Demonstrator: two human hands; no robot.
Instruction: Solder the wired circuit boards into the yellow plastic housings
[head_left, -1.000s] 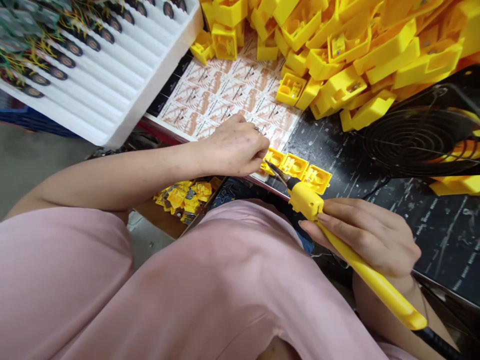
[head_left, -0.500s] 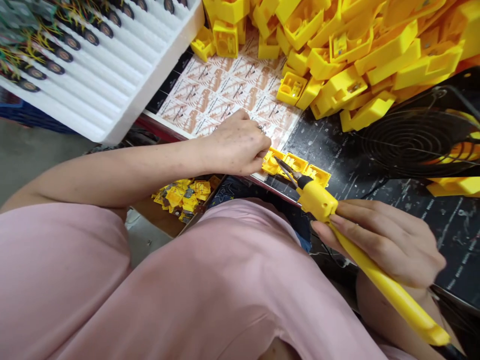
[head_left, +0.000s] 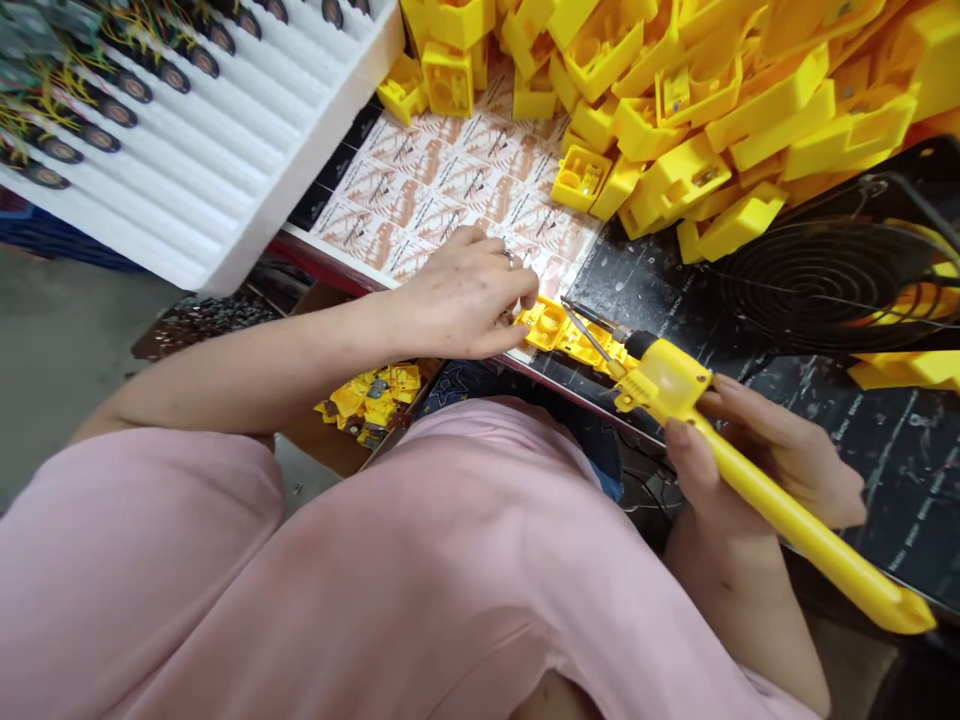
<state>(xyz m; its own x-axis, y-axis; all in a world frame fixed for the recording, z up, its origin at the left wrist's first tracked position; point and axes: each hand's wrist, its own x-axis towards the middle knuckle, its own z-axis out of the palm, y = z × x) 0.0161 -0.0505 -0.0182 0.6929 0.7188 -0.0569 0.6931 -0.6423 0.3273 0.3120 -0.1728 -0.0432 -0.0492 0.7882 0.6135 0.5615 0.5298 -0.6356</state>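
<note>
My right hand (head_left: 757, 450) is closed around a yellow soldering iron (head_left: 795, 510), its metal tip and a thin feed tube pointing left. The tip is over a short row of small open yellow plastic housings (head_left: 546, 325) at the near edge of the bench, and I cannot tell whether it touches them. At the row's left end, my left hand (head_left: 469, 290) has its fingers curled, thumb and forefinger on the end housing. Those fingertips are partly hidden. The iron's front covers the right end of the row.
A large heap of yellow plastic housings (head_left: 675, 110) fills the back of the bench. Printed sheets (head_left: 450, 180) lie before it. A white foam tray (head_left: 247, 150) with wired round parts is at left, a black fan (head_left: 810, 285) at right. Below, a box holds yellow parts (head_left: 375, 395).
The soldering iron has turned in my right hand, and its tip has shifted slightly right and up. My left hand's fingers have loosened a little at the row's left end.
</note>
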